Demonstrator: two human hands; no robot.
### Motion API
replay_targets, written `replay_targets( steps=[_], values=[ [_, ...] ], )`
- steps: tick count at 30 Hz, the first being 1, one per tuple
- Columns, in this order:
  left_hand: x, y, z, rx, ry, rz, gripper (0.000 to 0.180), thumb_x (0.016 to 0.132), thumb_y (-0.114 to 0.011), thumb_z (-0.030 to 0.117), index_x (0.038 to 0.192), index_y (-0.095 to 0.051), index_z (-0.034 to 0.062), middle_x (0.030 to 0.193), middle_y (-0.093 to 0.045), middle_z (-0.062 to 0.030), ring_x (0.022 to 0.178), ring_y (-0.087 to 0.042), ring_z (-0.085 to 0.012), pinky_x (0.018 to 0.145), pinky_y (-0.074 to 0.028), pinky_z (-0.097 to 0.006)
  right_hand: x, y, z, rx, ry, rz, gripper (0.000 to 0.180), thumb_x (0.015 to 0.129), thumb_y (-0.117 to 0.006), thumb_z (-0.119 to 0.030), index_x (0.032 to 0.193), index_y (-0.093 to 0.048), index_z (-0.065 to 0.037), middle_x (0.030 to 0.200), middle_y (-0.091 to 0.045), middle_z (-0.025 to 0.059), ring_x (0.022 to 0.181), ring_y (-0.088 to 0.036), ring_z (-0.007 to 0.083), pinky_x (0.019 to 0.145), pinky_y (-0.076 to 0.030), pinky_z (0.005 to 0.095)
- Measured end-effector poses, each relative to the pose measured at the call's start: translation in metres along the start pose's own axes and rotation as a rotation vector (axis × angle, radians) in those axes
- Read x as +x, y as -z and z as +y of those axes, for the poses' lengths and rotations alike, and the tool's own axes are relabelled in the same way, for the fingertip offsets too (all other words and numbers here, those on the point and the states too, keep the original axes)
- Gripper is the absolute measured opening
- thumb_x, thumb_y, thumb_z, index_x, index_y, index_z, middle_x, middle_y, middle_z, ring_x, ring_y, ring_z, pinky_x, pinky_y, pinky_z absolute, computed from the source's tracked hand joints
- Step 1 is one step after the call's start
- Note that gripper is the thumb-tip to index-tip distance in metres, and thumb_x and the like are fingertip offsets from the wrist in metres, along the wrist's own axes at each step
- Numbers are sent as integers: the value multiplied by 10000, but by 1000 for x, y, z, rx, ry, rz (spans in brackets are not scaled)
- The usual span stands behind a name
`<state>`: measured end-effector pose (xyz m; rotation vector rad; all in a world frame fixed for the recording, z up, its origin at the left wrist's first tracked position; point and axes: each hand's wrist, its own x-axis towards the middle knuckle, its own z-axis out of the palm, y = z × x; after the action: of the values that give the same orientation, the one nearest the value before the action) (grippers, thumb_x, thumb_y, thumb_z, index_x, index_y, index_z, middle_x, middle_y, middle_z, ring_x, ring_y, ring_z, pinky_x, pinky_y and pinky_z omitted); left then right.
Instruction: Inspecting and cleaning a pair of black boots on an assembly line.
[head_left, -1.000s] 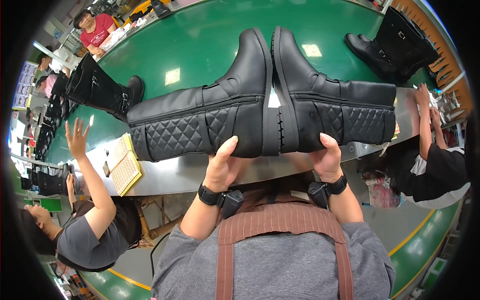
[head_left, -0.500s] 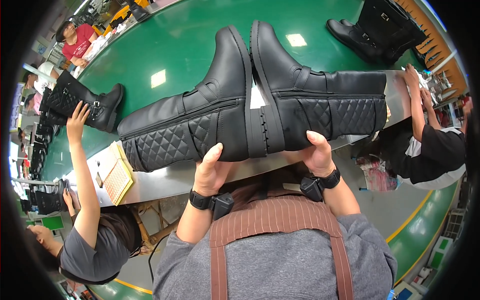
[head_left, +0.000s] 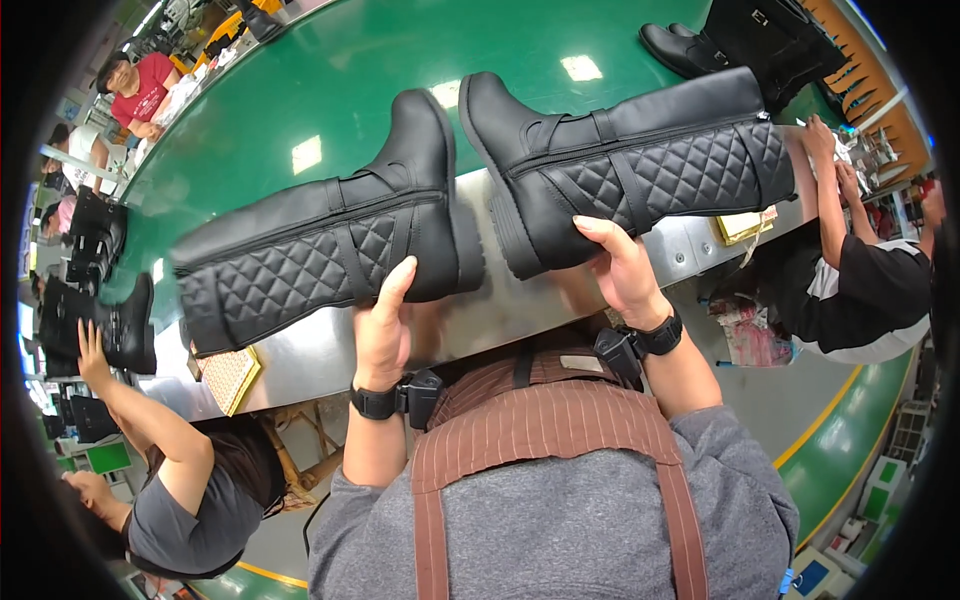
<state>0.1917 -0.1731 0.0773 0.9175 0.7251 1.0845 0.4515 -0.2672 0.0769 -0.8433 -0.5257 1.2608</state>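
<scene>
My left hand (head_left: 385, 330) grips a tall black boot (head_left: 320, 240) near its heel, thumb on top, fingers hidden beneath. The boot's shaft points left and its toe points away from me. My right hand (head_left: 625, 270) holds a second black boot (head_left: 620, 165) the same way, its shaft pointing right. Each boot has a zip along the side and a quilted panel. Their soles face each other across a gap, and both boots are held above the metal table edge.
A green work surface (head_left: 340, 110) stretches behind the boots, with a steel edge (head_left: 530, 305) nearest me. More black boots (head_left: 750, 45) stand at far right. Co-workers sit on both sides; the left one's hand touches a black boot (head_left: 125, 325). A yellow-edged pad (head_left: 232, 378) lies at left.
The two boots have moved apart, opening a gap between their soles; the right boot's shaft has tilted upward. At left, the co-worker's boot has shifted further left.
</scene>
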Motion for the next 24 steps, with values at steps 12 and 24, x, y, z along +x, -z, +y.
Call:
replay_targets(
  steps=[12, 24],
  values=[
    [1, 25, 7, 779, -76, 118, 320, 827, -755, 125, 1092, -671, -34, 1016, -728, -102, 915, -672, -150, 834, -505, -287, -12, 5, -2, -127, -18, 95, 348, 959, -581, -172, 1259, -600, 4, 1237, -641, 93, 1130, -610, 190, 990, -472, 341],
    [-24, -29, 41, 939, 348, -310, 525, 963, -574, 458, 1179, -619, -19, 1018, -692, -103, 896, -670, -200, 700, -536, -282, -4, 37, -68, -384, -92, -31, 249, 824, -651, -68, 1046, -694, 37, 995, -721, 106, 936, -681, 170, 884, -524, 298]
  ],
)
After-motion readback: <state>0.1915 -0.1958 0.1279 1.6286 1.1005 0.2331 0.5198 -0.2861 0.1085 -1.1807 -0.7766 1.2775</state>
